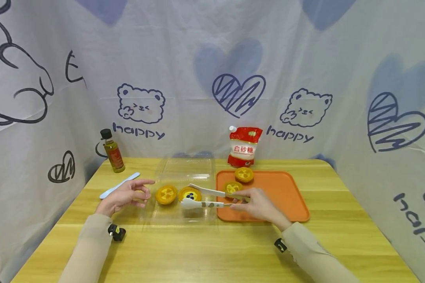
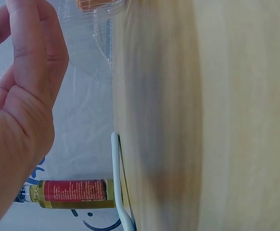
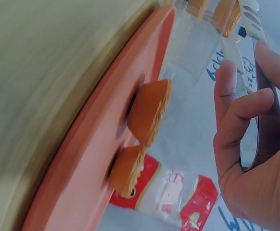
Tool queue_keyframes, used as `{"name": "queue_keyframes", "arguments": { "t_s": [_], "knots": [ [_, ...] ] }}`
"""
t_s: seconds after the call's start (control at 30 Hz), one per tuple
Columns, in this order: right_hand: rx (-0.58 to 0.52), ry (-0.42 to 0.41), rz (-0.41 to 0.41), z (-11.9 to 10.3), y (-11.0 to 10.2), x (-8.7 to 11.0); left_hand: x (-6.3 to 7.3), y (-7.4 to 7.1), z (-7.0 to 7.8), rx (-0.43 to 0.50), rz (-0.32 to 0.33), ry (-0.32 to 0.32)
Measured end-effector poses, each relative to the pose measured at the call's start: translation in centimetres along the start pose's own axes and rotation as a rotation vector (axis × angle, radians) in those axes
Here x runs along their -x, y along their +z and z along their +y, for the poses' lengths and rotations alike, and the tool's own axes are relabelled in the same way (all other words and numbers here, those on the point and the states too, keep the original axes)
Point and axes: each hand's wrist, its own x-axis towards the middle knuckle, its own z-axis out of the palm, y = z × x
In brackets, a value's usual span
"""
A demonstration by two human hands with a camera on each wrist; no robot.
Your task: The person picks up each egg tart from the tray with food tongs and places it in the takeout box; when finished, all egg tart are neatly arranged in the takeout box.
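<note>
My right hand (image 1: 258, 204) holds a pair of tongs (image 1: 212, 204) with white tips and metal arms, pointing left. Their tips lie on either side of an egg tart with dark berries (image 1: 189, 194), over the clear plastic box (image 1: 184, 167). Left of it in the box is a tart with a pale, segmented top (image 1: 166, 195). My left hand (image 1: 129, 195) hovers at the box's left side, fingers loosely bent and holding nothing. Two more tarts, a nearer one (image 1: 232, 188) and a farther one (image 1: 244, 175), sit at the left of the orange tray (image 1: 279, 196).
A red-and-white sugar pouch (image 1: 245, 146) stands behind the tray. An oil bottle (image 1: 113, 153) with a black cap stands at the back left. A pale blue spatula-like stick (image 1: 119, 185) lies near my left hand. Printed cloth hangs around the wooden table (image 1: 198, 251).
</note>
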Motion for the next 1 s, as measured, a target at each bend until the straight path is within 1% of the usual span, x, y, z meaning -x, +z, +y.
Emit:
{"name": "queue_keyframes", "arguments": {
  "t_s": [0.17,0.27,0.37,0.5,0.6,0.83,1.0],
  "knots": [
    [0.053,-0.061,-0.015,-0.8,0.8,-0.6,0.1,0.1,0.2,0.001,0.000,0.015],
    [0.095,-0.099,-0.034,-1.3,1.1,-1.0,0.1,0.1,0.2,0.006,-0.002,0.011],
    [0.120,-0.120,-0.061,-1.9,1.3,-1.3,0.1,0.1,0.2,0.010,0.003,0.006],
    [0.122,-0.113,-0.090,-2.4,1.5,-1.7,0.1,0.1,0.1,0.014,0.012,-0.002],
    [0.126,-0.110,-0.091,-2.7,1.6,-1.9,0.1,0.1,0.2,0.013,0.012,-0.003],
    [0.196,-0.103,-0.088,-3.2,2.0,-2.5,0.0,0.2,0.3,0.018,0.001,0.000],
    [0.238,-0.104,-0.103,-3.2,2.3,-3.0,0.0,0.2,0.3,0.022,0.009,-0.005]
  ]
}}
